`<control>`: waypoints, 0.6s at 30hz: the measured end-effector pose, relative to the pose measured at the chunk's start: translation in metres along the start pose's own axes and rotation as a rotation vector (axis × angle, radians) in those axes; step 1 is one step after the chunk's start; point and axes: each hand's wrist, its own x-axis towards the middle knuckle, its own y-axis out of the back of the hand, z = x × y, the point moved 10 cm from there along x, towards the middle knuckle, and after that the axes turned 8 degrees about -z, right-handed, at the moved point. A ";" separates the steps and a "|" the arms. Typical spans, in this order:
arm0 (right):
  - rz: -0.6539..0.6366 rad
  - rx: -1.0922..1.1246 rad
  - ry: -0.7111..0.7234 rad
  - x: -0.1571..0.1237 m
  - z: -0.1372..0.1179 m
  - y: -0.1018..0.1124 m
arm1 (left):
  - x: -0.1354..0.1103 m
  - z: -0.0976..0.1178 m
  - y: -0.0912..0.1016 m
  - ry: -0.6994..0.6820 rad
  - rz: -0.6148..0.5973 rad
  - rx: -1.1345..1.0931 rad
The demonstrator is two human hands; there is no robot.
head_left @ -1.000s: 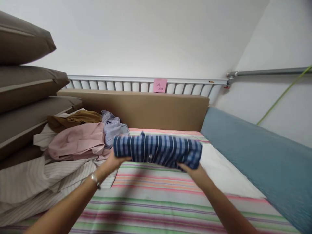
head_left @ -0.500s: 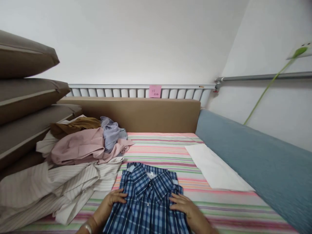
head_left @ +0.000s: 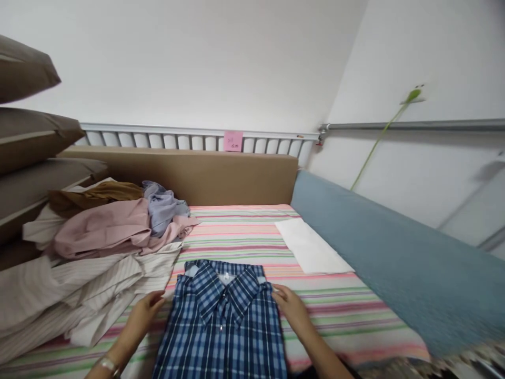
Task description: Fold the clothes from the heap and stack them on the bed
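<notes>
A blue plaid shirt (head_left: 221, 337) lies folded on the striped sheet, collar away from me and front up. White patches show beside its collar, and a small pale label sits inside the neck. My left hand (head_left: 147, 309) hovers just left of the shirt, apart from it, fingers bent but not closed on anything. At the shirt's right shoulder edge, my right hand (head_left: 290, 306) has its fingertips touching or very near the cloth, fingers slightly apart. A bracelet (head_left: 108, 364) circles my left wrist. The lower part of the shirt runs out of view.
Left of the shirt lies a heap of clothes: a white striped garment (head_left: 102, 295), a pink one (head_left: 106, 226), a brown one (head_left: 98, 193) and a lavender one (head_left: 160, 208). Stacked brown cushions (head_left: 35, 131) rise beyond. A white folded sheet (head_left: 311, 247) lies by the blue backrest (head_left: 379, 252).
My hands have left the shirt's chest and moved outward to its sides. More of the shirt shows, lying flatter. The view has turned to the right.
</notes>
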 end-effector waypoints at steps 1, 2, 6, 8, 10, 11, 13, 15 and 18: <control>0.034 0.009 -0.030 0.003 0.001 -0.002 | 0.005 0.007 -0.008 0.033 -0.013 -0.014; 0.056 0.006 -0.043 0.007 0.001 -0.006 | 0.009 0.016 -0.017 0.052 -0.033 -0.021; 0.087 0.038 -0.048 0.017 0.001 -0.015 | 0.017 0.046 -0.039 0.048 -0.079 0.002; 0.068 0.090 -0.026 0.021 -0.001 -0.016 | 0.018 0.056 -0.038 0.020 -0.068 -0.024; 0.037 0.156 0.005 0.022 -0.004 -0.015 | 0.016 0.062 -0.040 -0.011 -0.105 -0.204; 0.016 0.190 0.018 0.022 -0.005 -0.016 | 0.014 0.063 -0.045 -0.006 -0.150 -0.355; -0.036 0.249 0.031 0.020 -0.005 -0.018 | 0.009 0.059 -0.060 0.086 -0.263 -0.683; -0.099 0.291 0.027 0.020 -0.002 -0.023 | 0.004 0.051 -0.075 0.226 -0.332 -0.871; -0.110 0.231 0.002 0.027 0.004 -0.022 | 0.007 0.040 -0.079 0.323 -0.302 -0.898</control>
